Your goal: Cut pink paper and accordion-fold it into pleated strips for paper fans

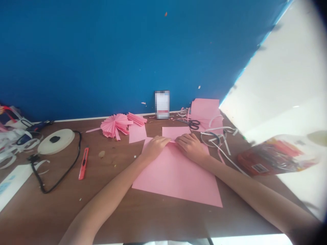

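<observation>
A large pink sheet of paper lies on the brown table, slightly turned. At its far edge my left hand pinches the paper, fingers pressed together. My right hand grips the same edge just beside it, with fingers curled over. Between the two hands a narrow strip of the edge looks raised or folded; my fingers partly hide it. Just beyond them lies a smaller pink piece of paper. A pleated pink paper rosette sits farther back on the left, near another pink piece.
Black-handled scissors and pink sheets lie back right, among white paper strips. A phone leans on the blue wall. Left are a red box cutter, a white disc and a black cable. A plastic bag stands right.
</observation>
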### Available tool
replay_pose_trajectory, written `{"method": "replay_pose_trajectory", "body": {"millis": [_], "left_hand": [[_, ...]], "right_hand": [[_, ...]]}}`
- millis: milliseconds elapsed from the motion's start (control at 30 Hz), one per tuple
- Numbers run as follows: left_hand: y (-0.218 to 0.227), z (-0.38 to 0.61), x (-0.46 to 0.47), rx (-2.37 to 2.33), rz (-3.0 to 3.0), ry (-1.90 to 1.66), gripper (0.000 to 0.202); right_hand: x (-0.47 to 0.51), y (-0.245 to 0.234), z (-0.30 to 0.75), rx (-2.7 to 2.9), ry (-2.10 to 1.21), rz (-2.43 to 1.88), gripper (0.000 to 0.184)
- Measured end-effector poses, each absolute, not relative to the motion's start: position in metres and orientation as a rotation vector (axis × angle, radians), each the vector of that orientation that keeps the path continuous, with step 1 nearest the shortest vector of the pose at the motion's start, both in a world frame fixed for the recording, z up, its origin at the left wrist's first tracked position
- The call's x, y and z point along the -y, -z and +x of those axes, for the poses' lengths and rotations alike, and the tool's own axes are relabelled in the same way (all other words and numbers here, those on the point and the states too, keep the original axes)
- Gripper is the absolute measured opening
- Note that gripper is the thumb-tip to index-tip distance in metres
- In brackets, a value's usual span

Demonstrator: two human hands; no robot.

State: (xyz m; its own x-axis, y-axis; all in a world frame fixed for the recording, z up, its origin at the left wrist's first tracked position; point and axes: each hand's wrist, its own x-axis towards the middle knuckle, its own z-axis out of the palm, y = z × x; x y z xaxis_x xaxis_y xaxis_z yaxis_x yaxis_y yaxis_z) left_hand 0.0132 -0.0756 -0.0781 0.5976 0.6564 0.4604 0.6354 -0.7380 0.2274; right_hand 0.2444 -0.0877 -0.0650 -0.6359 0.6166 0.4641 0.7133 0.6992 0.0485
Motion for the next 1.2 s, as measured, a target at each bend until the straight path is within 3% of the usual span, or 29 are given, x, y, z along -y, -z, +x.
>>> {"method": "replay_pose_trajectory", "body": {"millis": [633, 800, 1000, 1200], "left_hand": [[0.073, 0.017, 0.079, -1.171, 2.859, -0.768, 0.039], [0.067, 0.018, 0.081, -1.223, 2.895, -1.018, 0.040], [0.061, 0.015, 0.093, -1.071, 2.926, -1.641, 0.036], [0.057, 0.022, 0.096, -0.837, 3.137, -1.184, 0.033]], "right_hand": [[0.094, 0.064, 0.246, 2.408, 0.371, -1.255, 0.034], [0.097, 0.059, 0.246, 2.278, 0.490, -1.279, 0.029], [0.096, 0.075, 0.250, 2.088, 0.444, -1.225, 0.025], [0.091, 0.088, 0.256, 2.000, 0.123, -1.164, 0.020]]}}
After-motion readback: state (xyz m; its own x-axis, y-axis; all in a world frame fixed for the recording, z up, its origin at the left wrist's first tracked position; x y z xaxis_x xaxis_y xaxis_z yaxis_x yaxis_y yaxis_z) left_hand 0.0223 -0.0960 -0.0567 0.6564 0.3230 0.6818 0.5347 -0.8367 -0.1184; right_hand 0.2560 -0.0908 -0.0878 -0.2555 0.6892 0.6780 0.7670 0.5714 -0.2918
